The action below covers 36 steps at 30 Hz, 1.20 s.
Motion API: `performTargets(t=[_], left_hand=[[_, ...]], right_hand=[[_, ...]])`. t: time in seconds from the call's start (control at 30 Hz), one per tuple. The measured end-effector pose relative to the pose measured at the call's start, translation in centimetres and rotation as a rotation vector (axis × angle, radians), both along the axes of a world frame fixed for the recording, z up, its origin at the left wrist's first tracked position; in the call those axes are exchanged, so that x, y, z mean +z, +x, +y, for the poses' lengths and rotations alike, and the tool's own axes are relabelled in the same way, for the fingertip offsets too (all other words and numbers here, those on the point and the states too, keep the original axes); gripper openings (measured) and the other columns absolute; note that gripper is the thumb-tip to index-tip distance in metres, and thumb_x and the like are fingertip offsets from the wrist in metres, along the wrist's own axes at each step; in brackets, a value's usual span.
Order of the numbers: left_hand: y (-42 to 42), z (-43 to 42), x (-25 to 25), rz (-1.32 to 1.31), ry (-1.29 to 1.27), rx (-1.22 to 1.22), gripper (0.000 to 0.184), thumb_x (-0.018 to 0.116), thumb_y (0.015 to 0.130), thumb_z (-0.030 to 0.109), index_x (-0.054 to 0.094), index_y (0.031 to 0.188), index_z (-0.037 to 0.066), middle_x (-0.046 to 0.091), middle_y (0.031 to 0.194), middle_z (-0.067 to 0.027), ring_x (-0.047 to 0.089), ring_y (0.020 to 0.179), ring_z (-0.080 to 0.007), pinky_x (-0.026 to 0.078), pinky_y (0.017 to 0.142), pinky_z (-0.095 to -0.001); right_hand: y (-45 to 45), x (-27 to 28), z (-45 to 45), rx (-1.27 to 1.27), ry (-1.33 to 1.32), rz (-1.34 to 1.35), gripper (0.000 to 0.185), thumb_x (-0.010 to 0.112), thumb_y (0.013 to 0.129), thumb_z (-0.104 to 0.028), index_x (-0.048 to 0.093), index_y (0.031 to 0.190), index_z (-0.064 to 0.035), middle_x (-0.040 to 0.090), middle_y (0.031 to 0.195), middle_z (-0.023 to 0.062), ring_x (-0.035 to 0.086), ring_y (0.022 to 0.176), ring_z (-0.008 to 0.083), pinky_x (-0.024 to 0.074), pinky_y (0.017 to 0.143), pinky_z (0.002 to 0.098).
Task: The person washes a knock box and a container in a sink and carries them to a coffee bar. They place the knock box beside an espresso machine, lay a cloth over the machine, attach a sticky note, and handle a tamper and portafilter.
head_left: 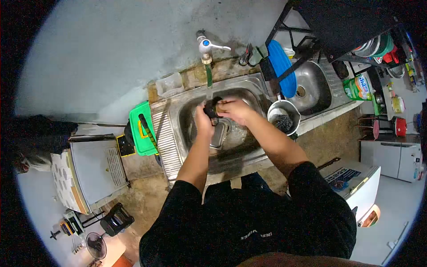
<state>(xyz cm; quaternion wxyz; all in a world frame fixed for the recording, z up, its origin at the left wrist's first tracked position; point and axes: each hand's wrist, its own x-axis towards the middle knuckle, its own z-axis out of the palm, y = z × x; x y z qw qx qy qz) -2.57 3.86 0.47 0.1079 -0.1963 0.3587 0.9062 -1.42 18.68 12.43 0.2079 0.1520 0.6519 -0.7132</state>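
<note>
Over the left basin of the steel sink point(178, 129), my left hand point(204, 120) is closed around a small black object point(213, 108) whose kind I cannot make out. My right hand point(235, 110) presses against it from the other side, fingers bent and blurred by motion. Whatever lies under those fingers is hidden. Just above, a green hose point(209, 75) hangs from the tap point(206, 46), and water runs from it onto the object. A rectangular metal container point(218, 136) sits below my hands in the basin.
To the right stand a saucepan point(283, 107) holding a dark scrubber-like clump, a blue basin point(283, 69) and a second sink bowl point(307, 84). A black rack point(307, 38) overhangs that side. A green lidded box point(141, 129) is left of the ridged drainboard point(168, 144).
</note>
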Motion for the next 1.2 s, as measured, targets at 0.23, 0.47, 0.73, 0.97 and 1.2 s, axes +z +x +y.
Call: performTargets(t=[0.23, 0.47, 0.73, 0.97, 1.2], left_hand=[[1.0, 1.8, 0.2, 0.007, -0.292, 0.088, 0.039, 0.057, 0.106, 0.038, 0.073, 0.115, 0.003, 0.071, 0.101, -0.0054, 0.068, 0.087, -0.0186, 0.055, 0.078, -0.0358], [-2.2, -0.1, 1.1, -0.263, -0.072, -0.177, 0.049, 0.047, 0.109, 0.05, 0.066, 0.119, 0.006, 0.073, 0.106, -0.0105, 0.073, 0.088, -0.0284, 0.061, 0.073, -0.0441], [-4.9, -1.8, -5.1, -0.325, 0.149, -0.392, 0.057, 0.036, 0.111, 0.048, 0.064, 0.132, 0.003, 0.075, 0.119, -0.0205, 0.075, 0.099, -0.0381, 0.066, 0.09, -0.05], [-5.3, -1.3, -4.1, -0.317, -0.052, -0.395, 0.061, 0.033, 0.114, 0.053, 0.066, 0.129, 0.003, 0.076, 0.116, -0.0204, 0.075, 0.096, -0.0366, 0.067, 0.087, -0.0497], [-5.7, -3.2, -3.7, -0.286, -0.341, -0.49, 0.053, 0.046, 0.112, 0.062, 0.068, 0.126, 0.015, 0.074, 0.108, -0.0071, 0.072, 0.094, -0.024, 0.059, 0.07, -0.0415]], right_hand=[[0.2, -7.8, -2.2, -0.275, -0.103, 0.092, 0.017, 0.063, 0.103, -0.001, 0.074, 0.114, 0.0057, 0.078, 0.104, 0.012, 0.074, 0.099, 0.0248, 0.058, 0.092, 0.0339], [2.0, -3.5, 5.1, 0.457, 0.671, 0.702, 0.035, 0.057, 0.094, 0.008, 0.079, 0.119, -0.0041, 0.08, 0.117, 0.0198, 0.079, 0.103, 0.0273, 0.0598, 0.092, 0.0378], [13.1, 2.9, 15.8, -0.273, 1.263, 0.897, 0.033, 0.06, 0.086, 0.001, 0.075, 0.115, -0.0043, 0.074, 0.114, 0.0202, 0.069, 0.102, 0.043, 0.0538, 0.099, 0.0523], [10.7, 2.3, 9.6, -0.081, 0.931, 0.864, 0.033, 0.07, 0.09, -0.007, 0.074, 0.123, -0.0036, 0.07, 0.128, 0.0226, 0.069, 0.115, 0.0409, 0.054, 0.101, 0.0466], [0.1, -7.0, -1.3, 0.06, 0.352, 0.355, 0.034, 0.07, 0.105, -0.027, 0.072, 0.12, 0.0028, 0.075, 0.114, 0.0144, 0.069, 0.099, 0.0241, 0.0536, 0.091, 0.0364]])
